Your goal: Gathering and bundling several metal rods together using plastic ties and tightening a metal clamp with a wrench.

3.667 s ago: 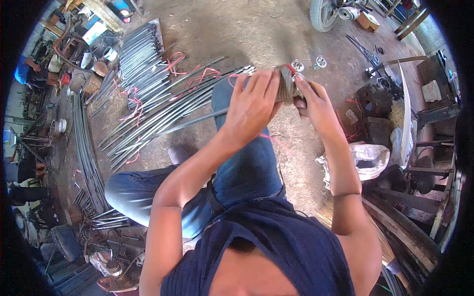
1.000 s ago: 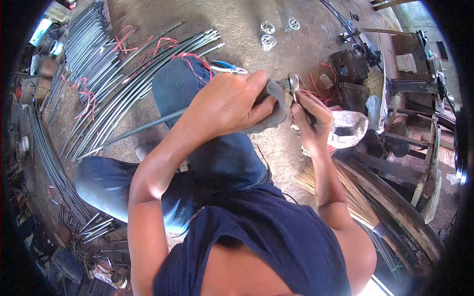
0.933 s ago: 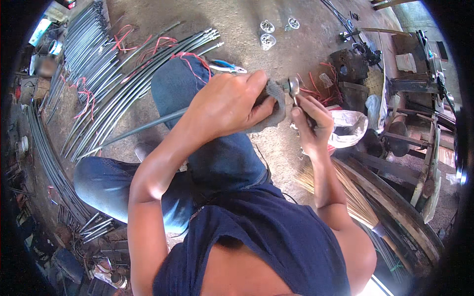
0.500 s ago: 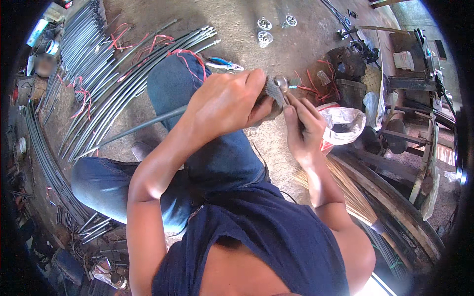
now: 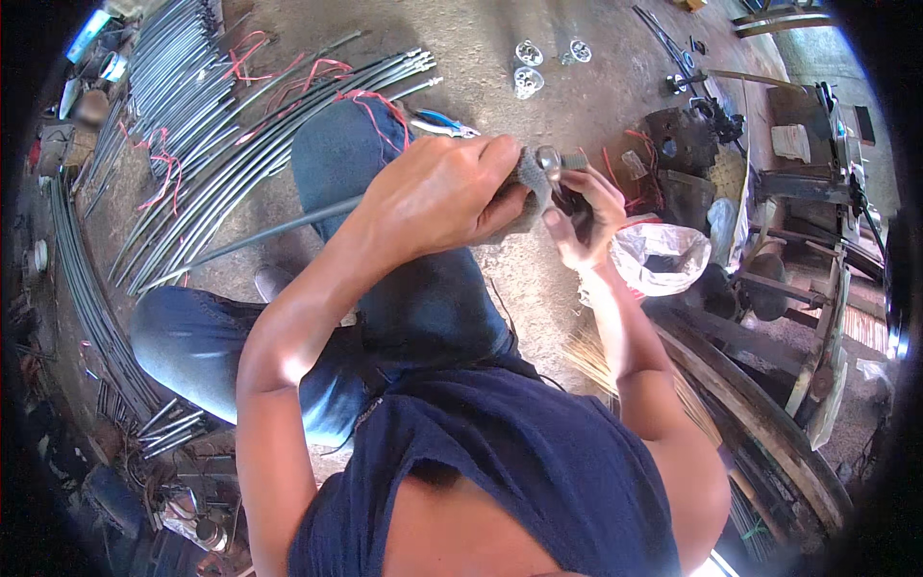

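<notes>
My left hand [image 5: 447, 183] is closed round a grey cloth [image 5: 531, 181] at the upper end of a long metal rod [image 5: 279, 229]. The rod slants down to the left behind my forearm. Beyond the cloth sticks out a shiny round-headed metal fitting [image 5: 548, 159], with a short threaded piece [image 5: 575, 160] beside it. My right hand [image 5: 594, 213] has its fingers curled in against the fitting from the right, thumb below. Its grip is partly shaded, so the exact hold is hard to see. Under my left hand is my raised knee in jeans.
Many metal rods [image 5: 240, 192] lie on the floor at left, with red strings among them. Blue-handled pliers [image 5: 440, 122] lie beyond my knee. Clear cups of small parts [image 5: 527, 82] stand farther off. At right are a white sack [image 5: 673, 252] and a wooden frame [image 5: 827, 346].
My right hand has shifted slightly and its fingers are more curled beside the fitting. The threaded piece now shows beside the round head. My left hand keeps its grip.
</notes>
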